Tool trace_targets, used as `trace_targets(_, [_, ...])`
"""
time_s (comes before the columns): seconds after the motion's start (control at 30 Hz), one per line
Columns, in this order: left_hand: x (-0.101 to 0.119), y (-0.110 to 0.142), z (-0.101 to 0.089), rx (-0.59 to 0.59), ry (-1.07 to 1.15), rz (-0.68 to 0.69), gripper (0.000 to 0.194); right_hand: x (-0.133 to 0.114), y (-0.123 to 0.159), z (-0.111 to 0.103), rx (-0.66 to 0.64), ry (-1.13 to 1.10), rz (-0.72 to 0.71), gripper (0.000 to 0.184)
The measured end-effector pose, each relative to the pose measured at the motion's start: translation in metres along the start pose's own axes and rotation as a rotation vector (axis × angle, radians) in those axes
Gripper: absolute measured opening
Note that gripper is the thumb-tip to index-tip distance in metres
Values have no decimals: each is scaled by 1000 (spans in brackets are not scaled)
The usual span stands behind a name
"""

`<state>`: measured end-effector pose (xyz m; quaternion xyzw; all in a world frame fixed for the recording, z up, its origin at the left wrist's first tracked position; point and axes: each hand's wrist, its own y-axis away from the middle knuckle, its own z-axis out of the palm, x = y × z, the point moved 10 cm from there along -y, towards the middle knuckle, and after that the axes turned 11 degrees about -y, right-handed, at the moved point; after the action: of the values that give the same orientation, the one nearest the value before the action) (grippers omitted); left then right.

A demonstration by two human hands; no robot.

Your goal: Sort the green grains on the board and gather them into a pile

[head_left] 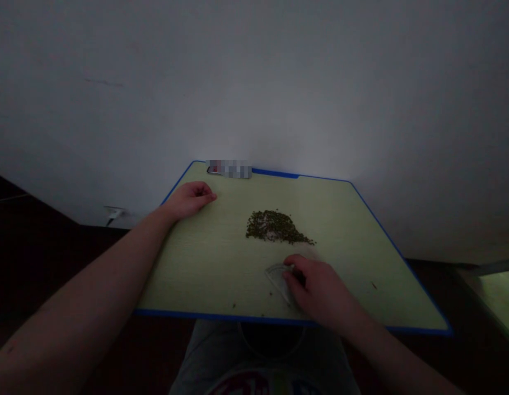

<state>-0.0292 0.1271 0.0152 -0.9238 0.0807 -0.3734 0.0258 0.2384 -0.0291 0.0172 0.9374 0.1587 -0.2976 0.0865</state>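
Observation:
A loose pile of small dark green beans lies spread on the pale yellow tabletop, trailing off to the right. Below the pile, my right hand grips a clear plastic protractor between thumb and fingers, close over the table. On the left side of the tabletop rests my left hand, its fingers loosely curled in and its thumb tip against them. Nothing shows in that hand, which is apart from the beans.
A flat, blurred-out item lies at the back left edge. A few stray beans and a small brown bit dot the tabletop. Under the front edge, a dark round container sits between my legs. A wall stands behind.

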Motion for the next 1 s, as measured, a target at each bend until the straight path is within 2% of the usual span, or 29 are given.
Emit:
trace_targets(0.2, [2, 2, -1, 7, -13, 0, 24, -31, -12, 15, -57, -28, -118, 21])
trace_targets(0.47, [1, 1, 0, 4, 7, -4, 24, -109, -47, 54, -379, 27, -600, 22])
trace_targets(0.63, [-4, 0, 1, 1, 19, 1, 25, -145, -47, 86, -599, 64, -846, 25])
trace_targets(0.8, [-8, -2, 2, 15, 14, -3, 25, -141, -32, 90, -722, 70, -910, 25])
trace_targets(1.0, [-2, 0, 1, 11, 1, 2, 25, -115, -21, 67, -656, 63, -784, 24])
